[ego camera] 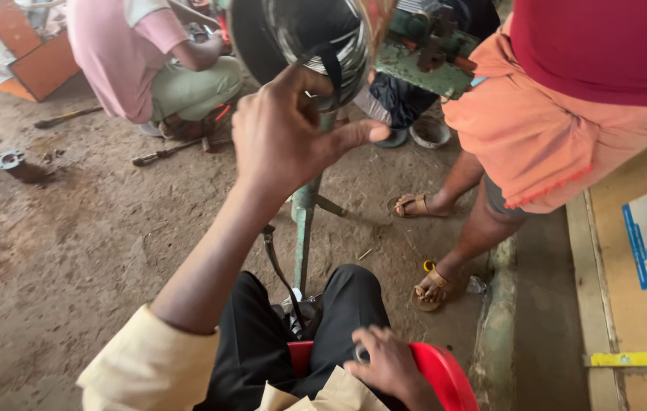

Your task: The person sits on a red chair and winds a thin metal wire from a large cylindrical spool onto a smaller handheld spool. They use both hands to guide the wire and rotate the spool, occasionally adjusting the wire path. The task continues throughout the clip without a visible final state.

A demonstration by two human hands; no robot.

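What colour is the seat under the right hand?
Red: the seat under the right hand, seen in the head view.

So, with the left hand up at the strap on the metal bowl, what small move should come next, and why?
Probably pull the black strap snug with the left hand: its fingers already pinch the strap against the shiny metal bowl, while the right hand rests low by the red seat, holding something small and unclear.

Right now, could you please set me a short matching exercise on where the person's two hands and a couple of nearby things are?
Things:
1. left hand
2. right hand
3. green stand pole
4. long metal tool

Places:
A. lying on the dirt floor
B. raised at the round metal wheel
C. down on the red seat
D. upright between the knees

Pairs: 1-B, 2-C, 3-D, 4-A
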